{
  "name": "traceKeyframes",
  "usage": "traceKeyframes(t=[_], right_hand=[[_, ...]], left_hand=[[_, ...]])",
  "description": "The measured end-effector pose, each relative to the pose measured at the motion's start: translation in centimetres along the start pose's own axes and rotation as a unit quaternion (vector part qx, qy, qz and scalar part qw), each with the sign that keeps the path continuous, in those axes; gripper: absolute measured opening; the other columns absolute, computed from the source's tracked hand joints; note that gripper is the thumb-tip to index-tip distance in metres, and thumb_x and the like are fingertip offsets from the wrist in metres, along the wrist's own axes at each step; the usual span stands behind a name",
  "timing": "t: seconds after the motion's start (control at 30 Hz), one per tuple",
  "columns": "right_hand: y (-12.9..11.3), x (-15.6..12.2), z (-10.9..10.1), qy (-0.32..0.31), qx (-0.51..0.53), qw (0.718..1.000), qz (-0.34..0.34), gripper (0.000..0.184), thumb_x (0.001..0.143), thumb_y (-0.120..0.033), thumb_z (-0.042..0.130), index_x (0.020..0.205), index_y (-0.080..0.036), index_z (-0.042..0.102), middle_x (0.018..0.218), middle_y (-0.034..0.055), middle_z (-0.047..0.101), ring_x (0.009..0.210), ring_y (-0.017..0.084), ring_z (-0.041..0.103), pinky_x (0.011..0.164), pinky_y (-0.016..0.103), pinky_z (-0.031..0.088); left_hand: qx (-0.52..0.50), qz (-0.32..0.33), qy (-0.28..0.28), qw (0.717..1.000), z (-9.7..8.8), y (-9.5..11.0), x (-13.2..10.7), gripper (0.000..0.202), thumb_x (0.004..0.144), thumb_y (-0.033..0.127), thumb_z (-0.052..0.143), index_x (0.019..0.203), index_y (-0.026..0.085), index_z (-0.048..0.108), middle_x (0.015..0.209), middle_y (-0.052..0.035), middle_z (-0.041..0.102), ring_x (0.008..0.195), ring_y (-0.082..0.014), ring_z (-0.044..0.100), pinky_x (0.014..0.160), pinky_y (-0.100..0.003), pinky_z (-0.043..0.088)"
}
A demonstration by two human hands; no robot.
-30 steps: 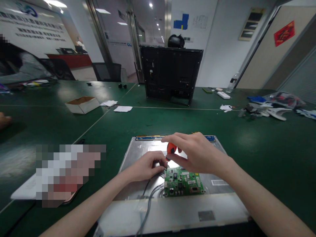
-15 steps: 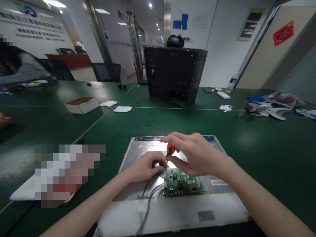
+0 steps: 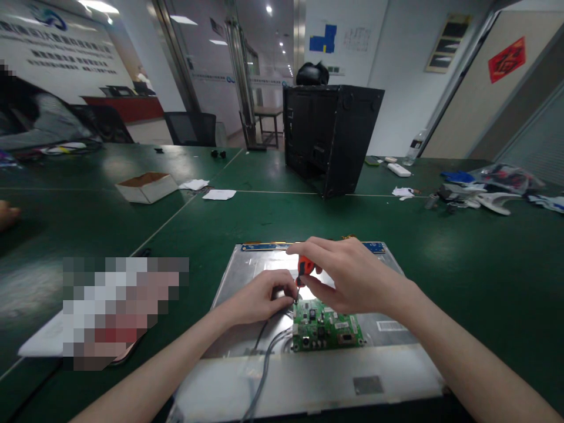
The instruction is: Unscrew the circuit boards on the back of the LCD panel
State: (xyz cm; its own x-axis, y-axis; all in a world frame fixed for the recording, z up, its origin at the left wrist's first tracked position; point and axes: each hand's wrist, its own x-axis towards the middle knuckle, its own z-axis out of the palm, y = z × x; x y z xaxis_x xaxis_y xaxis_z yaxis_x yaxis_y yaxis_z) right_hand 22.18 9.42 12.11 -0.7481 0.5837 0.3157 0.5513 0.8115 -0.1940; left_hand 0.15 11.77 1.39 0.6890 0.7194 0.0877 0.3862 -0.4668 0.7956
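My right hand (image 3: 341,273) holds a small screwdriver (image 3: 303,270) by its red and black handle, with the shaft pointing down. The tip meets the upper left corner of a green circuit board (image 3: 328,329). My left hand (image 3: 268,296) is closed in a pinch beside that tip; whatever lies between its fingertips is hidden. Under both hands lies a flat silver display panel (image 3: 388,326), with the board on its back. Grey cables (image 3: 265,367) run from the board's left side toward me. A narrow blue circuit strip (image 3: 264,247) lines the panel's far edge.
A black box-like housing (image 3: 356,141) stands across the green table (image 3: 211,229). An open carton (image 3: 147,189) and paper (image 3: 219,194) lie left. Bags and scraps (image 3: 467,194) lie right, near a bottle (image 3: 414,148). Another person's hand (image 3: 7,215) shows at the left edge.
The black housing has turned and shifted to the right, showing more of its side. The screwdriver handle has rotated slightly in my right hand. My left hand and the board stay in place.
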Motion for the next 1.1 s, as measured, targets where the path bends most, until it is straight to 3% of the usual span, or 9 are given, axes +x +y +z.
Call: traceKeyframes(t=[0.63,0.9,1.1], right_hand=[[0.18,0.11,0.04,0.013,-0.021,1.000,-0.011,0.020,0.098,-0.030,0.053,0.114,-0.019,0.058,0.099,0.0046,0.069,0.071,0.013,0.061,0.053,0.026,0.028],[0.15,0.11,-0.05,-0.002,-0.021,1.000,-0.003,0.021,0.098,-0.033,0.055,0.112,-0.018,0.058,0.097,0.0034,0.068,0.070,0.014,0.060,0.054,0.026,0.029],[-0.18,0.04,-0.33,-0.021,0.006,1.000,0.000,0.029,0.094,-0.025,0.055,0.121,-0.016,0.053,0.107,0.0064,0.066,0.077,0.016,0.060,0.056,0.027,0.032]], left_hand=[[0.019,-0.013,0.012,1.000,0.15,0.12,-0.10,0.013,0.080,0.014,0.060,0.087,0.019,0.069,0.087,-0.0026,0.071,0.080,-0.0195,0.062,0.074,-0.030,0.050],[0.029,-0.009,0.016,0.999,0.09,0.27,-0.11,0.007,0.081,0.016,0.060,0.082,0.018,0.066,0.081,-0.0019,0.067,0.077,-0.0186,0.059,0.070,-0.029,0.047],[0.010,-0.001,0.018,1.000,0.01,0.87,-0.05,0.006,0.080,0.016,0.060,0.082,0.018,0.065,0.081,-0.0015,0.068,0.074,-0.0174,0.059,0.070,-0.029,0.048]])
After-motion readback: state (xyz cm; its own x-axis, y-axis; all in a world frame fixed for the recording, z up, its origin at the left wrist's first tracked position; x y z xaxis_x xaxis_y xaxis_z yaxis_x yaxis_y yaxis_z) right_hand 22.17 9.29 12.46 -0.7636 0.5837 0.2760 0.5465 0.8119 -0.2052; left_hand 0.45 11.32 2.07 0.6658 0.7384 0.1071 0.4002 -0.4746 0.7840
